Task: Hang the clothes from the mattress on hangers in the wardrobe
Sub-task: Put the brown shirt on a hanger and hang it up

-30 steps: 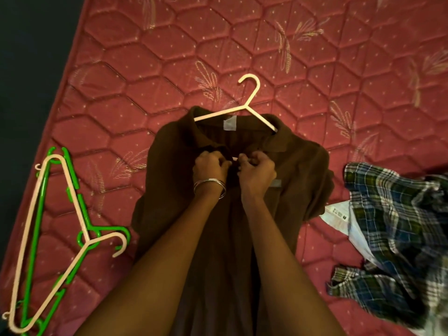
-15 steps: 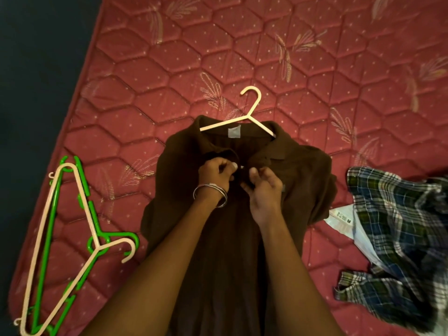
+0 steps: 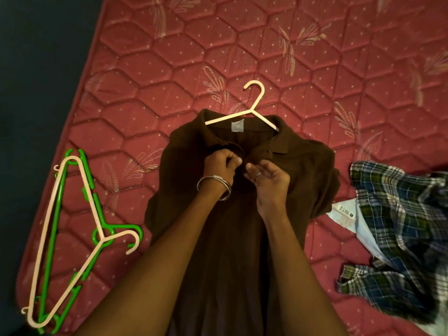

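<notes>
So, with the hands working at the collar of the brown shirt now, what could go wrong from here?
1. The cream hanger sits in the brown shirt with its hook to one side; lifting may let one shoulder slip off.
2. The left hand pinches the placket while the right hand is opening; the button may be left undone.
3. The plaid shirt lies crumpled close by and could be dragged along.

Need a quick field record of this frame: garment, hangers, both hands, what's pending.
surface: red quilted mattress
garment in work: brown polo shirt, flat, cream hanger inside the collar, hook sticking out
left hand: pinches the placket at the collar
right hand: fingers loosely curled at the placket; grip unclear
spare hangers: cream over green, near the mattress's left edge
pending: plaid shirt, crumpled at right
</notes>
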`<state>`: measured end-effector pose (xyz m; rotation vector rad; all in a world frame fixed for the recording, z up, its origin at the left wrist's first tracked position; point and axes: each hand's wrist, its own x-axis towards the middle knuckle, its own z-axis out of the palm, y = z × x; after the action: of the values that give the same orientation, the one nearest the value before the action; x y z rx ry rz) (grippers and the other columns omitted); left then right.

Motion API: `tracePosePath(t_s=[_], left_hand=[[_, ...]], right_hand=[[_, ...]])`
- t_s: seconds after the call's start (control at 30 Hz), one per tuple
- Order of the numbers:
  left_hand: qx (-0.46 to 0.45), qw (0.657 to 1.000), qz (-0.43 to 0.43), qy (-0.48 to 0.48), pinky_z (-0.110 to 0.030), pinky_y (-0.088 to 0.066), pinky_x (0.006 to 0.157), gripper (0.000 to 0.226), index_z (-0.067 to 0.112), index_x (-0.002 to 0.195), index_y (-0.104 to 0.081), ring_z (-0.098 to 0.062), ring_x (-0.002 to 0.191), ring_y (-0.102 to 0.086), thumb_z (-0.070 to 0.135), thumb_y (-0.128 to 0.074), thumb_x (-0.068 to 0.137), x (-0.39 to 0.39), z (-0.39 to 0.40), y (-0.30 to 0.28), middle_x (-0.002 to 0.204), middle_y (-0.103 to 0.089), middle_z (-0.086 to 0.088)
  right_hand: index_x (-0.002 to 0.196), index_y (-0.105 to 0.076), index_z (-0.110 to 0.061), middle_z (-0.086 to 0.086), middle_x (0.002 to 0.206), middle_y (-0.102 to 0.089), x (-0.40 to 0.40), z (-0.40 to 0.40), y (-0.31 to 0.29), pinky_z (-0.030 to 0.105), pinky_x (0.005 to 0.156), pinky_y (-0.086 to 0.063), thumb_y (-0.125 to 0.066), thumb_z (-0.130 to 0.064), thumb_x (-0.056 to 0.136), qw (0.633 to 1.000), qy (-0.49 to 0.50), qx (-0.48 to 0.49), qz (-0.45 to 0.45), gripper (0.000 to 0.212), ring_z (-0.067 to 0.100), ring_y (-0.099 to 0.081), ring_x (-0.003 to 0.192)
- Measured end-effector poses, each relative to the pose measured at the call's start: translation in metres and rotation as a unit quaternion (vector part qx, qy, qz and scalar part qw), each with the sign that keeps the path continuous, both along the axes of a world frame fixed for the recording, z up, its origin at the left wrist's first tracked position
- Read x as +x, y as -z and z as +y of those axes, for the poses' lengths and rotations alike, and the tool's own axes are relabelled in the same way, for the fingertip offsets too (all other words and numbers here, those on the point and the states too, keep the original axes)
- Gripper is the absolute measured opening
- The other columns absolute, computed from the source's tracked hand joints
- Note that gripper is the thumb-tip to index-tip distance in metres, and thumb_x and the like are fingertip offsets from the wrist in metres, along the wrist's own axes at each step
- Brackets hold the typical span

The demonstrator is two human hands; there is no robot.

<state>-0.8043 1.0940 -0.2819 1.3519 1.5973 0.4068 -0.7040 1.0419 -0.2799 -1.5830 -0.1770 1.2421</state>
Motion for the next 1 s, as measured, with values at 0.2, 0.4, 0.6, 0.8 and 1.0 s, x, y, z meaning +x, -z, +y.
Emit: tracePosePath(t_s=[0.2,0.4,0.6,0.8,1.0], left_hand=[[-0.008,1.0,0.01,0.022,-0.021,-0.047,0.064,0.014,0.004,0.093,-0.064,-0.015,0.072,-0.059,0.016,-0.058,0.093,0.0,0.002,0.001,0.083,-0.062,-0.006],[-0.063,0.998,-0.014,0.003,-0.009,-0.046,0.05,0.016,-0.003,0.098,-0.063,-0.009,0.058,-0.056,0.009,-0.053,0.094,0.003,0.004,-0.001,0.081,-0.061,-0.009],[-0.09,0.995,-0.043,-0.023,-0.02,-0.054,0.066,0.018,0.004,0.093,-0.066,-0.011,0.067,-0.064,0.021,-0.066,0.087,0.0,0.0,0.0,0.077,-0.066,-0.003],[-0.085,0.995,0.004,-0.059,-0.033,-0.055,0.065,0.024,0.0,0.079,-0.067,-0.019,0.059,-0.062,0.02,-0.06,0.091,0.005,0.004,0.008,0.068,-0.064,-0.01],[-0.102,0.992,0.07,0.008,-0.035,-0.042,0.081,0.026,0.0,0.104,-0.061,-0.032,0.096,-0.057,0.018,-0.041,0.1,0.01,0.001,0.009,0.105,-0.061,-0.018]], right_hand=[[0.118,-0.059,0.004,0.007,0.096,-0.067,0.002,-0.001,0.002,0.028,0.077,-0.059,-0.056,0.004,0.091,0.991,-0.083,0.012,-0.107,0.027,0.011,-0.069,0.08],[0.088,-0.066,-0.004,0.009,0.081,-0.068,0.011,0.006,0.007,0.027,0.07,-0.058,-0.066,0.013,0.079,0.974,-0.147,0.029,-0.168,0.019,0.014,-0.069,0.075],[0.083,-0.067,-0.01,0.003,0.077,-0.069,0.006,0.012,0.014,0.022,0.064,-0.056,-0.074,0.006,0.075,0.957,-0.164,0.02,-0.24,0.02,0.012,-0.067,0.071],[0.089,-0.066,-0.012,0.007,0.087,-0.071,0.001,0.004,0.017,0.027,0.074,-0.058,-0.077,0.001,0.074,0.962,-0.154,0.052,-0.22,0.023,0.021,-0.069,0.081],[0.094,-0.063,-0.009,0.006,0.083,-0.067,-0.006,0.004,0.017,0.027,0.074,-0.056,-0.066,0.009,0.081,0.993,-0.073,0.001,-0.089,0.022,0.015,-0.065,0.078]])
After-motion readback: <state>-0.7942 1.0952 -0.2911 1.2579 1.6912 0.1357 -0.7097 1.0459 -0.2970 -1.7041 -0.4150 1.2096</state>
